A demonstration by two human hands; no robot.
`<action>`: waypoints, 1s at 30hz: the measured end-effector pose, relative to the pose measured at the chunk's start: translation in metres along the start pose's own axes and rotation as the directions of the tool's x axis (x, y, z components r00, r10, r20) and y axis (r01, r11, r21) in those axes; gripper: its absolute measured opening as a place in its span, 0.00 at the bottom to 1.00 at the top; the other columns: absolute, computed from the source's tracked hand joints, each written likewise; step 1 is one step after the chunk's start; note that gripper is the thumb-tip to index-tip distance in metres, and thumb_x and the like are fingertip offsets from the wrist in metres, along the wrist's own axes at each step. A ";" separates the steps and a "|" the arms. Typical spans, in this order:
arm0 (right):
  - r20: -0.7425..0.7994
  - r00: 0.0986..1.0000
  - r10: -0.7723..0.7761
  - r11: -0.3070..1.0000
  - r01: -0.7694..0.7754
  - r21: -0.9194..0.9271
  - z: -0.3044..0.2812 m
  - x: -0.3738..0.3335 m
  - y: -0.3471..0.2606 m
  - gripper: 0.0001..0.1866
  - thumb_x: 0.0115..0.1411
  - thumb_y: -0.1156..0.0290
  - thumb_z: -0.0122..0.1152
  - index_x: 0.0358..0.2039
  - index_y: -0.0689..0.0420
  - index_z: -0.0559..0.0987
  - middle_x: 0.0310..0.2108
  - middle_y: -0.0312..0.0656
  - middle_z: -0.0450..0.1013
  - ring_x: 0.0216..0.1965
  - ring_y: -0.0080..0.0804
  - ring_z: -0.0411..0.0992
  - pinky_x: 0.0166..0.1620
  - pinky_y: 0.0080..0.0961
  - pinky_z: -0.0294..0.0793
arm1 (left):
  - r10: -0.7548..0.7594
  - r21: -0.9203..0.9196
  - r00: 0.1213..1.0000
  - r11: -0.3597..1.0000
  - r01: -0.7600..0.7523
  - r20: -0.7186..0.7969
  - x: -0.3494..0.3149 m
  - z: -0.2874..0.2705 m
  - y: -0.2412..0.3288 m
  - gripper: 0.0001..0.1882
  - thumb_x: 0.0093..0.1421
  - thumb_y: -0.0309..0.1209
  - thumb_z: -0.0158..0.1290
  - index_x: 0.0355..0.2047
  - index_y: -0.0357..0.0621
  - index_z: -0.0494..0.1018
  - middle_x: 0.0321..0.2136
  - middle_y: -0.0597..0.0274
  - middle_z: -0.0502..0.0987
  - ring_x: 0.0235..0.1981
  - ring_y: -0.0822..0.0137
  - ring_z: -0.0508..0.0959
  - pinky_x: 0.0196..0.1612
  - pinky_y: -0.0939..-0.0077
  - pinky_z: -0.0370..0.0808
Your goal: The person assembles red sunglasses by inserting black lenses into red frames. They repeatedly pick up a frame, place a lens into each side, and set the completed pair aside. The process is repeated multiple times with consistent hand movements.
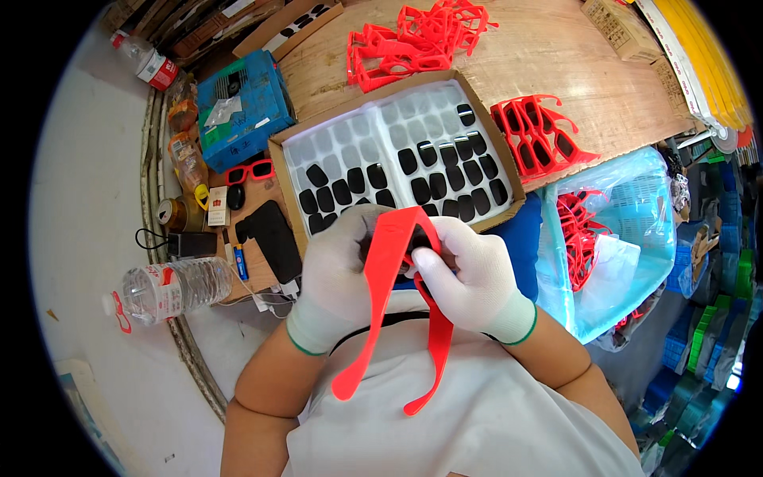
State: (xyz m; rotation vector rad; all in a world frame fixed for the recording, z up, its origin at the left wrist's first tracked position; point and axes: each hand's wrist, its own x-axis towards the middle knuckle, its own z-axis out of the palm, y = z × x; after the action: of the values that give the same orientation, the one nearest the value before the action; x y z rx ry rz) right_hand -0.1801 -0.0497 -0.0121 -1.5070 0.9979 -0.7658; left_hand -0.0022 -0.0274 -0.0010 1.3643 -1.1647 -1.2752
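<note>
Both my hands wear white gloves with green-edged cuffs and are closed on one pair of bright red glasses, held in front of my chest. Its two temple arms point down toward me. My left hand grips the frame on its left side, its fingers partly hidden behind the red plastic. On the other side my right hand pinches the frame, the thumb pressed against its inner face. Just beyond the hands lies a cardboard box with a white moulded tray, holding dark lenses in many of its pockets.
Loose red frames are heaped at the back of the wooden table. Red glasses with dark lenses lie right of the box, above a bag-lined blue basket. At left are a blue box, a phone and a large bottle.
</note>
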 end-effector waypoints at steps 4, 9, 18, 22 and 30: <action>-0.056 0.997 -0.051 0.982 0.040 -0.183 0.001 0.005 -0.003 0.10 0.63 0.75 0.57 0.44 0.60 0.76 0.25 0.46 0.75 0.22 0.43 0.75 0.29 0.31 0.75 | 0.197 0.453 0.979 0.878 -0.156 -0.045 -0.005 0.006 0.006 0.20 0.54 0.28 0.67 0.44 0.36 0.74 0.33 0.54 0.82 0.33 0.65 0.84 0.37 0.73 0.81; -0.154 0.928 -0.340 0.901 0.274 -0.335 -0.007 0.017 -0.013 0.18 0.63 0.71 0.59 0.51 0.65 0.73 0.44 0.55 0.73 0.45 0.48 0.74 0.49 0.35 0.72 | 0.548 0.499 0.831 0.748 -0.437 -0.095 0.004 -0.004 0.003 0.13 0.53 0.22 0.63 0.39 0.35 0.77 0.32 0.51 0.82 0.34 0.57 0.85 0.38 0.71 0.81; 0.413 0.909 0.056 0.816 -0.280 0.506 -0.022 0.009 -0.026 0.45 0.64 0.72 0.60 0.72 0.66 0.43 0.51 0.47 0.70 0.46 0.27 0.74 0.49 0.28 0.77 | 0.698 0.581 0.707 0.624 -0.523 -0.114 -0.003 -0.005 -0.007 0.40 0.40 0.25 0.69 0.56 0.42 0.67 0.54 0.47 0.63 0.57 0.48 0.71 0.55 0.59 0.75; 0.549 0.835 0.039 0.948 -0.204 0.243 -0.034 0.005 -0.011 0.51 0.62 0.69 0.60 0.73 0.67 0.37 0.53 0.53 0.73 0.48 0.35 0.77 0.56 0.28 0.73 | 0.636 0.415 0.761 0.731 -0.542 -0.125 -0.023 -0.006 -0.026 0.51 0.37 0.23 0.69 0.61 0.45 0.54 0.56 0.51 0.56 0.60 0.55 0.64 0.60 0.57 0.70; 0.471 0.864 -0.179 0.981 0.196 0.014 -0.057 0.007 0.034 0.38 0.58 0.74 0.56 0.71 0.52 0.61 0.29 0.53 0.76 0.31 0.51 0.77 0.40 0.35 0.76 | -0.112 -0.188 0.984 0.972 0.138 0.141 0.004 -0.031 -0.011 0.28 0.53 0.23 0.54 0.57 0.31 0.67 0.45 0.60 0.73 0.45 0.69 0.73 0.54 0.71 0.70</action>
State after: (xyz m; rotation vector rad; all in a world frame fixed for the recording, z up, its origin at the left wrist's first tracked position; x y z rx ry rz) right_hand -0.2330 -0.0818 -0.0363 -1.7299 0.5037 -0.4763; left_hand 0.0298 -0.0292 -0.0106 1.2392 -1.0202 -1.5469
